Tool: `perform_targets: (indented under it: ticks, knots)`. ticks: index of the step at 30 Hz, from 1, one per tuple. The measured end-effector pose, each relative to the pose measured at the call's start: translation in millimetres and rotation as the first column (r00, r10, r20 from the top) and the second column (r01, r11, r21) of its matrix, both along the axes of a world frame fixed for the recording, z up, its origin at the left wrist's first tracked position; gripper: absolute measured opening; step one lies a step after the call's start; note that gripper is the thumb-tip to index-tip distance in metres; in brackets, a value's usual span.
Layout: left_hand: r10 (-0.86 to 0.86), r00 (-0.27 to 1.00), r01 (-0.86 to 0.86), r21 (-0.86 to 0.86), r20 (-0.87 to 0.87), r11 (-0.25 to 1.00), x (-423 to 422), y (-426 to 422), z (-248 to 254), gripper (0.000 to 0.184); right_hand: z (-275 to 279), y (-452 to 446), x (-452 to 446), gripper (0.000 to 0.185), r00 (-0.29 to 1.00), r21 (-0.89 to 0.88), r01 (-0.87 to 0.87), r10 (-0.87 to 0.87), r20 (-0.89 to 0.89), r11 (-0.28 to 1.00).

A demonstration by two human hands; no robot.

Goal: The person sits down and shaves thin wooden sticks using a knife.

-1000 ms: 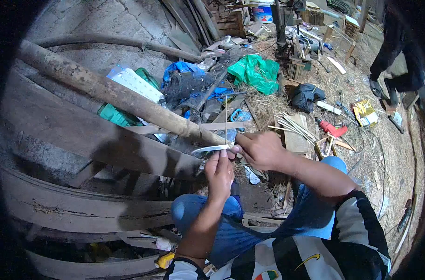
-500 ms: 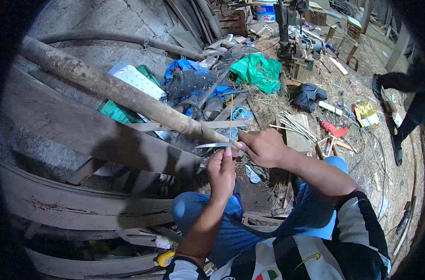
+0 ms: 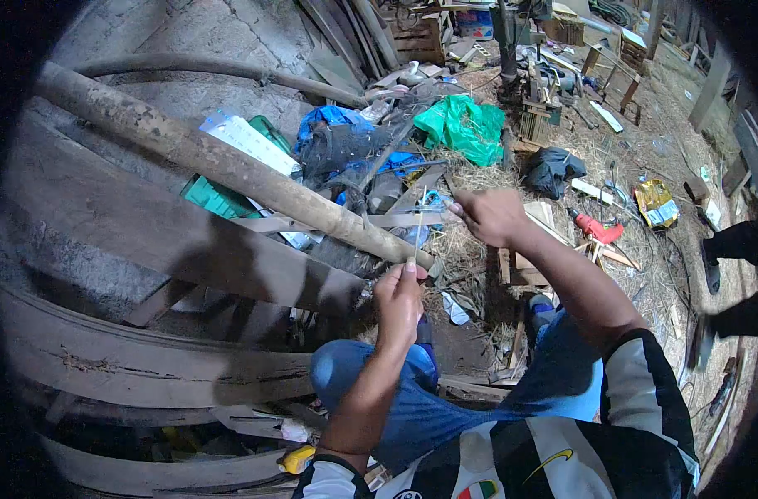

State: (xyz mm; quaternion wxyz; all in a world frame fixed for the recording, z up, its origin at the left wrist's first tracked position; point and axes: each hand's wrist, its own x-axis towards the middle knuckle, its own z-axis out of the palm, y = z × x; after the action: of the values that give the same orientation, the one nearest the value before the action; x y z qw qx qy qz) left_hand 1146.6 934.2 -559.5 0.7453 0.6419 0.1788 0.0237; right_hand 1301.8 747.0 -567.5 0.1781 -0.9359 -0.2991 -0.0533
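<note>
My left hand [image 3: 399, 293] is closed, pinching the lower end of a thin pale wooden stick [image 3: 419, 220] between thumb and fingers. The stick stands nearly upright, leaning slightly right at its top. To the right and higher, my right hand [image 3: 493, 218] is closed in a fist, apart from the stick. It grips a knife whose blade hardly shows from this angle; the handle is hidden in the fingers. The end of a long round wooden pole [image 3: 337, 226] lies just behind my left hand.
Wooden planks [image 3: 171, 366] run along the left. Beyond the hands lie a green plastic bag [image 3: 460, 129], blue sheeting [image 3: 333, 121] and a black bag [image 3: 553, 170]. A red power drill [image 3: 597, 227] and a yellow bag [image 3: 656, 204] are at right, where another person's dark-clothed legs [image 3: 732, 245] show.
My right hand has moved up and right, away from the stick, and the blade that lay across it has gone from there. My left hand stays nearly in place. The other person's legs have shifted.
</note>
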Motion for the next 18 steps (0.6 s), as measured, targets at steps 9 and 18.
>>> perform_targets:
  ticks: [9,18]
  knots:
    - [-0.065,0.996,0.052,0.197,0.062,0.979,-3,-6,-9,0.026,7,8,-14,0.039,0.999,0.042,-0.053,0.053,-0.005,0.998]
    - [-0.122,0.992,0.123,-0.054,0.006,0.991,-5,-1,2,0.033,-49,-43,64,0.042,0.971,0.071,0.221,-0.226,0.073,0.973]
